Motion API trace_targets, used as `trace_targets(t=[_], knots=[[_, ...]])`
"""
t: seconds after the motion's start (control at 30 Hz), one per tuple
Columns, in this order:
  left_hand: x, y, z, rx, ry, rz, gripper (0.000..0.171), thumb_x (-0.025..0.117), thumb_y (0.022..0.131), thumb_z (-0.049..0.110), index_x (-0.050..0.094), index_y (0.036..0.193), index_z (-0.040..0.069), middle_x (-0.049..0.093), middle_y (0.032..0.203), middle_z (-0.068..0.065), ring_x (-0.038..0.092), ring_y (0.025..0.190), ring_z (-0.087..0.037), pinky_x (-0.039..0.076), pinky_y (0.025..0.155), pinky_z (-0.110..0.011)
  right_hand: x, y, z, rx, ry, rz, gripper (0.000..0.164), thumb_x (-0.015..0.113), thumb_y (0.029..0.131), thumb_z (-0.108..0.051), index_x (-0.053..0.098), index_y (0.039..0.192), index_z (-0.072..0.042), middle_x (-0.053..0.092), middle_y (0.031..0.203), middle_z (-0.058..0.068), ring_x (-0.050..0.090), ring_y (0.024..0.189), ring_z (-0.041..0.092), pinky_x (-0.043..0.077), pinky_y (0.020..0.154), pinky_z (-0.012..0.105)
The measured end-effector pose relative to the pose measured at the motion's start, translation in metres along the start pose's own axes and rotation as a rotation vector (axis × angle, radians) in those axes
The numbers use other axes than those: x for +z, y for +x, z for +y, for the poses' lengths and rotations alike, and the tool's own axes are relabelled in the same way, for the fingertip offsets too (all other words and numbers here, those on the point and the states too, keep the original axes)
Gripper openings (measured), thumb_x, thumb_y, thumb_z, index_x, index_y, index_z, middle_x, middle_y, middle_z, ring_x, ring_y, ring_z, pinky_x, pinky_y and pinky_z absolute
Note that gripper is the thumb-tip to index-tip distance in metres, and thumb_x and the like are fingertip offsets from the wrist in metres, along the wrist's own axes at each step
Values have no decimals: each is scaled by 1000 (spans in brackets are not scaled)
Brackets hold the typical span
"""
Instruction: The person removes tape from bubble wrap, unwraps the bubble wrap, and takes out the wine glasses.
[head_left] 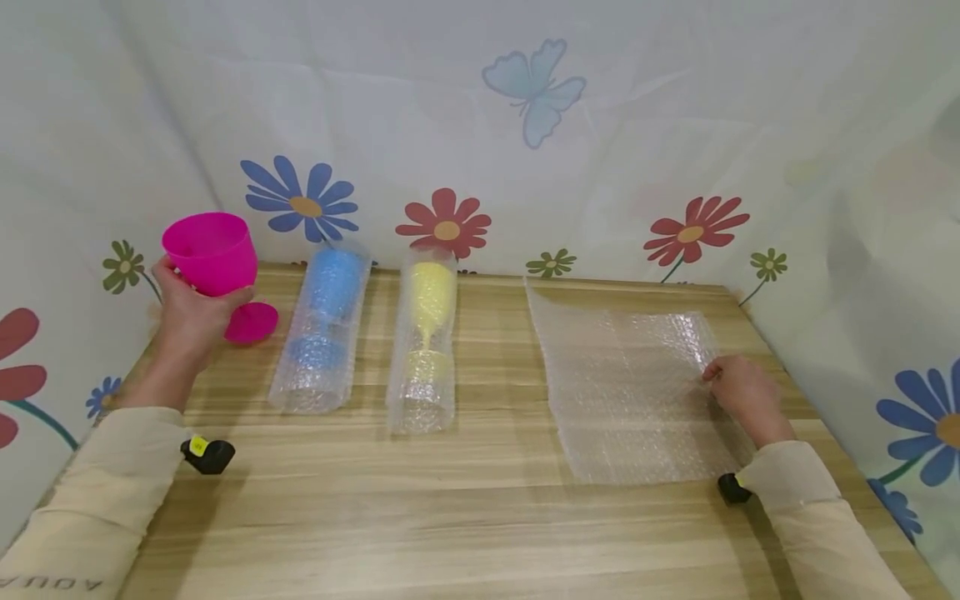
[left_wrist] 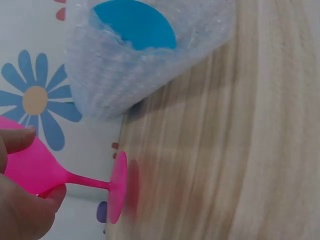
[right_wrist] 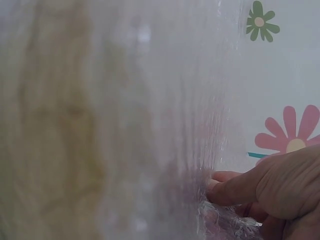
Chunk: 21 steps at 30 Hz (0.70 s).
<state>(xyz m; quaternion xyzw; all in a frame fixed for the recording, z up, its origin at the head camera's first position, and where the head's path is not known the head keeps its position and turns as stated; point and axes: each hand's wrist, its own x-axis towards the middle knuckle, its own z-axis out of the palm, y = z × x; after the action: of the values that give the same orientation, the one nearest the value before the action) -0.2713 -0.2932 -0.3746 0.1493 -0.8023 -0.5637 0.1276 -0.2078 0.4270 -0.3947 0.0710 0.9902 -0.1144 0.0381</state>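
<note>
A bright pink plastic goblet (head_left: 217, 258) is gripped round its bowl by my left hand (head_left: 191, 312) at the table's left side. In the left wrist view the goblet's stem and round foot (left_wrist: 118, 187) show, the foot close over the wood. My right hand (head_left: 746, 396) pinches the right edge of a clear sheet of bubble wrap (head_left: 630, 400). That sheet lies spread on the right half of the table. In the right wrist view, thumb and fingers (right_wrist: 240, 187) hold the sheet's crumpled edge.
Two bubble-wrapped goblets lie left of centre, a blue one (head_left: 330, 292) and a yellow one (head_left: 432, 300). Behind the wooden table (head_left: 480, 533) hangs a white curtain (head_left: 420, 108) printed with flowers and a butterfly.
</note>
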Motion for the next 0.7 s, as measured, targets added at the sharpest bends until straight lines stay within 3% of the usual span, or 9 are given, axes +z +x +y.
trace_targets(t=[0.23,0.7], knots=[[1,2,-14,-16,59,-60,101,70,97,30,-10,159,25,12,167,-16,16,155,-37,30,119,-56,-1,0,-1,6,-5,-7,25,49,90,-1,71,102,-2,69,99,24,60,76,34,46,55,43],[-1,1,-15,23,54,-81,99,68,99,26,-9,159,22,13,166,-19,16,154,-39,30,119,-57,-1,8,8,-4,15,-36,25,51,88,2,71,103,1,69,103,26,62,81,35,48,59,45]])
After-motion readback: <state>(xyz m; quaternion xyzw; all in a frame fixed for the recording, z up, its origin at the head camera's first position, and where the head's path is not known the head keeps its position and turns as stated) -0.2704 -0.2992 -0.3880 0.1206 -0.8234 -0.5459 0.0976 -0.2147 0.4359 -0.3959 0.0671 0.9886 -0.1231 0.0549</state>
